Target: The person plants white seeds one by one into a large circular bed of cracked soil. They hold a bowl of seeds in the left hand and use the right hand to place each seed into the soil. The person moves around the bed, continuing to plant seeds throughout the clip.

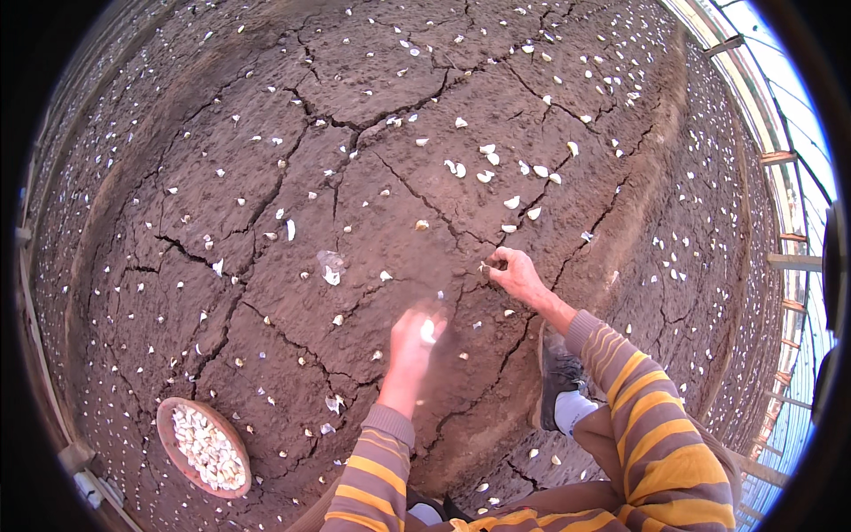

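Observation:
My left hand (413, 332), blurred, is curled above the cracked brown soil (372, 259) with a white garlic clove (427, 331) held by the thumb. Farther forward and to the right, my right hand (517, 274) is low over the ground. Its thumb and forefinger pinch a small pale piece (483, 266), seemingly a garlic clove, mostly covered by the fingertips. Beyond that hand lies a loose group of cloves (510, 202) on the surface. Others, such as one clove (422, 225), stand partly sunk in the soil, spaced apart.
A round reddish bowl (239, 447) full of garlic cloves rests at lower left. My shoe (560, 362) is in a furrow beside the raised bed. Papery garlic skins (331, 269) lie about. A frame with translucent sheeting (808, 239) borders the right side.

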The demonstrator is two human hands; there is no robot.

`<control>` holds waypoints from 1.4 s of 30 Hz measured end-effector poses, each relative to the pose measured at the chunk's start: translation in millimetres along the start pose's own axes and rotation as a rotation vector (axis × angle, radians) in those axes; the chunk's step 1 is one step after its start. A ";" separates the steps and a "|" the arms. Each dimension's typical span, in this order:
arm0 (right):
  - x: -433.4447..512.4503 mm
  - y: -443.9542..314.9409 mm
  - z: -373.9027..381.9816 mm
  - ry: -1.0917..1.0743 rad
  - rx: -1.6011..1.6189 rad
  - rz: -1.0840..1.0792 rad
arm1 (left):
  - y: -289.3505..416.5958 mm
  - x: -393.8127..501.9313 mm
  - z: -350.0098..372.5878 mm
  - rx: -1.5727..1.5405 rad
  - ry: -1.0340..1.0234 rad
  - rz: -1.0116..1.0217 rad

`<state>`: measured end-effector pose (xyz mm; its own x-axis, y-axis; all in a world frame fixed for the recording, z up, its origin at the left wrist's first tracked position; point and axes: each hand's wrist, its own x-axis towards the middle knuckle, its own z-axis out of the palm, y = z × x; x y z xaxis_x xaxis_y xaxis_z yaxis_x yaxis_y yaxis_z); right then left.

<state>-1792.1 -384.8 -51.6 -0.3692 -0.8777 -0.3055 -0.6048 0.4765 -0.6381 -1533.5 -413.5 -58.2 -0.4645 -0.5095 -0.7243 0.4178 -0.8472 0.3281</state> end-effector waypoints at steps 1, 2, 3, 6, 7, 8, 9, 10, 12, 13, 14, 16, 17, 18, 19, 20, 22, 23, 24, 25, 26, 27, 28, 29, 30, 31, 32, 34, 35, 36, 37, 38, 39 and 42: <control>1.6 -0.7 3.4 -0.004 0.001 0.017 | 2.5 1.1 -0.8 -0.013 0.025 0.006; 0.9 -1.7 8.2 0.036 0.020 -0.019 | 3.4 1.9 -1.6 -0.043 0.031 0.001; -1.6 -4.9 14.4 0.074 0.039 -0.057 | 3.0 2.9 -3.0 -0.058 0.037 0.000; -3.3 -17.5 22.7 0.087 0.037 -0.080 | 0.4 5.3 -7.2 -0.082 0.039 -0.002; -4.1 -21.8 22.6 0.075 0.027 -0.072 | -1.4 5.8 -8.3 -0.077 0.028 -0.002; -4.1 -15.6 27.1 0.085 0.015 -0.145 | -3.4 6.2 -9.3 -0.072 0.017 -0.002; -6.0 -19.6 28.1 0.108 -0.009 -0.177 | -3.5 6.1 -10.2 -0.075 0.008 0.002; -8.7 -24.0 28.9 0.131 -0.032 -0.210 | -3.8 5.9 -11.0 -0.079 -0.001 0.006; -14.6 -26.3 30.7 0.119 -0.097 -0.238 | -4.6 3.9 -8.9 -0.048 0.002 0.011; -15.7 -24.1 29.8 0.121 -0.108 -0.253 | -4.4 4.0 -5.4 -0.057 0.003 0.000; -15.9 -21.9 28.7 0.122 -0.119 -0.268 | -4.3 3.8 -2.0 -0.066 0.005 -0.010; -15.7 -24.3 26.1 0.113 -0.167 -0.301 | -3.9 2.7 1.3 -0.069 0.015 -0.026; -15.3 -25.2 24.5 0.098 -0.200 -0.315 | -3.1 2.6 2.3 -0.069 0.020 -0.031; -14.6 -27.2 22.9 0.082 -0.232 -0.332 | -2.5 2.4 1.9 -0.070 0.027 -0.033; -13.9 -29.3 22.1 0.066 -0.265 -0.348 | -2.0 2.1 1.4 -0.071 0.033 -0.036; -13.6 -31.7 22.0 0.079 -0.301 -0.372 | -1.4 1.8 0.7 -0.071 0.036 -0.031; -13.8 -34.3 21.9 0.106 -0.375 -0.414 | -1.5 2.4 0.3 -0.076 0.043 -0.039; -12.6 -33.4 24.5 0.102 -0.389 -0.418 | -1.0 2.9 -0.2 -0.079 0.047 -0.043; -12.0 -29.1 27.6 0.099 -0.405 -0.418 | -1.6 3.0 0.9 -0.081 0.043 -0.046; -11.0 -24.8 30.6 0.096 -0.422 -0.418 | -2.0 3.2 1.9 -0.083 0.039 -0.049; -9.9 -20.5 33.7 0.107 -0.420 -0.422 | -2.3 3.7 3.0 -0.084 0.035 -0.053; -9.2 -19.1 37.0 0.116 -0.418 -0.427 | -2.0 3.3 4.5 -0.082 0.039 -0.052; -8.6 -17.3 39.4 0.126 -0.415 -0.431 | -1.8 3.1 6.2 -0.078 0.042 -0.051; -7.7 -15.1 41.2 0.116 -0.429 -0.436 | -1.6 2.9 8.0 -0.075 0.044 -0.051; -6.5 -16.4 41.0 0.106 -0.443 -0.441 | -1.4 2.2 9.6 -0.070 0.048 -0.045; -5.3 -17.5 40.2 0.097 -0.457 -0.446 | -0.7 1.5 10.8 -0.065 0.051 -0.040; -4.0 -17.9 38.3 0.035 -0.438 -0.448 | 0.2 0.9 11.9 -0.060 0.055 -0.035; 3.3 -20.9 19.6 -0.079 -0.420 -0.450 | -1.0 2.7 7.7 -0.044 0.031 -0.015; 9.4 -16.6 11.4 -0.001 -0.426 -0.449 | -1.1 3.5 4.9 -0.036 0.020 -0.005; 15.6 -9.5 3.9 0.076 -0.432 -0.448 | -1.9 4.6 3.0 -0.037 0.028 0.012; 20.8 -7.7 0.2 0.144 -0.423 -0.450 | -0.2 3.0 1.3 -0.046 0.035 0.010; 26.3 -4.7 -6.7 0.238 -0.441 -0.351 | 1.2 1.6 -0.1 -0.055 0.043 0.010; 33.1 -4.5 -14.8 0.331 -0.455 -0.250 | 3.2 0.6 -2.0 -0.061 0.051 0.010; 48.7 21.2 -29.4 0.227 -0.523 -0.206 | -1.6 1.1 -2.8 -0.032 0.040 0.005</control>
<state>-1843.6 -416.0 -59.2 -0.3142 -0.9492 -0.0179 -0.9251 0.3104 -0.2187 -1532.5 -412.2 -61.2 -0.4309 -0.5063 -0.7470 0.4446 -0.8394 0.3125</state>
